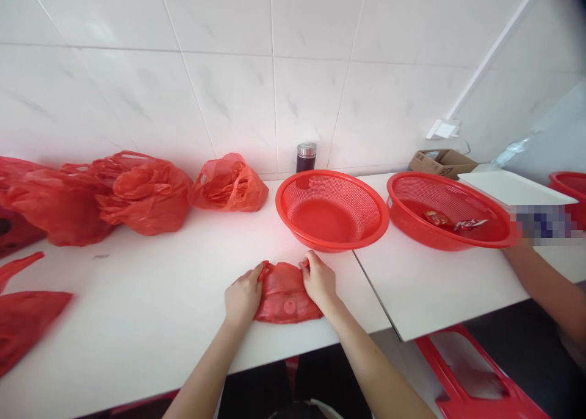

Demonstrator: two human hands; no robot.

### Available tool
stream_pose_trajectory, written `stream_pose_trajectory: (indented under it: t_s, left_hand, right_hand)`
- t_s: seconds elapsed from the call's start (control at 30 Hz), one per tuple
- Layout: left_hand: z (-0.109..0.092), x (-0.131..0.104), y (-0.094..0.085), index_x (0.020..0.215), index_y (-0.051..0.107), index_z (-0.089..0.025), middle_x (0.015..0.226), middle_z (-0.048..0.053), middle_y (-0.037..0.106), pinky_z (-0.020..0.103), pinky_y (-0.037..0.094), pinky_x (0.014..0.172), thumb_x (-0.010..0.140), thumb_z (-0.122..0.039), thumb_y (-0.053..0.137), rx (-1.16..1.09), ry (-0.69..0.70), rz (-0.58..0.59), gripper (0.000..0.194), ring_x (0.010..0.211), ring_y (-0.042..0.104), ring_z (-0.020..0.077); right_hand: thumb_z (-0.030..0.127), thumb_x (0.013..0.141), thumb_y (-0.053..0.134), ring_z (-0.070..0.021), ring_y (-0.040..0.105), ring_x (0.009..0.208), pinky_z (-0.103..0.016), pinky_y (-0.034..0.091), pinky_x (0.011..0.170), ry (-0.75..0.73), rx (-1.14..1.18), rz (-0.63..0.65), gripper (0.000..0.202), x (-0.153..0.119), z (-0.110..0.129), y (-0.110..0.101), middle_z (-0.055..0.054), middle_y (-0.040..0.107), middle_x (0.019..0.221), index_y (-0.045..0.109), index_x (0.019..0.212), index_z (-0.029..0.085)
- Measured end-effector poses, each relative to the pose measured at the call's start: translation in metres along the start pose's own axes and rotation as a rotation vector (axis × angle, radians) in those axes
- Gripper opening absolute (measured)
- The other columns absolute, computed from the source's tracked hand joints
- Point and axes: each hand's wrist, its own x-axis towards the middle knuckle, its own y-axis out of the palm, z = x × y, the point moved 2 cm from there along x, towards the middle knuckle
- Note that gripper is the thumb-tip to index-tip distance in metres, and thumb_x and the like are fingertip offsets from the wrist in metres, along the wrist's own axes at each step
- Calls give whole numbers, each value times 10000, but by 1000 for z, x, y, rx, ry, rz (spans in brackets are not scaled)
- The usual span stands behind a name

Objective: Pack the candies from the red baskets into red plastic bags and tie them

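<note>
A red plastic bag (pixel 286 291) lies near the front edge of the white table, with some contents showing dimly through its thin film. My left hand (pixel 244 294) grips its upper left corner, fingers closed on the plastic. At the upper right corner my right hand (pixel 319 280) pinches the bag between thumb and fingers. The bag's top edge is stretched between both hands. Just beyond it stands a red mesh basket (pixel 332 224) with nothing visible inside.
Filled red bags (pixel 151 193) line the wall at left, beside an open bag of folded plastic (pixel 231 184). A dark flask (pixel 306 158) stands behind the basket. At right, another person's arm (pixel 544 285) reaches to a second basket (pixel 434 239) holding small packets. A carton (pixel 439 164) sits behind.
</note>
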Motion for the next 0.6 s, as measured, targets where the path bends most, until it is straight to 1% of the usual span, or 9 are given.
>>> stream_pose_trajectory:
  t_s: [0.13,0.27,0.33,0.43,0.53,0.6]
  left_hand:
    - [1,-2,0,1293,545,-324,1095,32,697,311,373,619,882,-229,366,32,10,-1,459,853,639,250]
    - [1,-4,0,1275,563,-313,1075,42,703,311,359,609,870,-217,371,36,7,0,458,830,638,254]
    - [0,-4,0,1259,576,-321,1065,41,708,309,354,610,873,-223,370,21,5,2,449,816,635,250]
    - [0,-5,0,1241,589,-338,1028,41,717,305,350,621,882,-259,373,-27,-5,-1,426,796,627,241]
    - [1,-5,0,1228,599,-344,966,48,719,305,343,629,862,-255,402,-107,-30,-14,425,760,613,236]
    - [2,-5,0,1218,602,-349,877,43,711,307,339,632,857,-268,413,-187,-57,-33,416,707,595,226]
  right_hand:
    - [219,873,437,-181,581,657,-264,305,565,-9,-54,-7,50,-2,-3,0,-25,643,827,487,875,223]
    - [262,898,412,-190,560,583,-265,289,532,-1,-71,-23,84,-2,-6,-1,-16,606,684,481,893,215]
    - [272,905,396,-192,559,571,-265,291,529,11,-60,-42,95,-2,-8,-1,-14,600,669,470,913,213]
    - [290,911,377,-188,566,590,-261,317,542,33,-24,-80,98,0,-9,-3,-15,601,698,442,901,217]
    - [315,913,366,-181,541,567,-258,328,540,48,13,-105,124,1,-10,-5,8,551,643,411,836,228]
    - [326,911,362,-176,524,552,-256,328,536,53,34,-117,137,2,-11,-6,19,522,623,396,816,233]
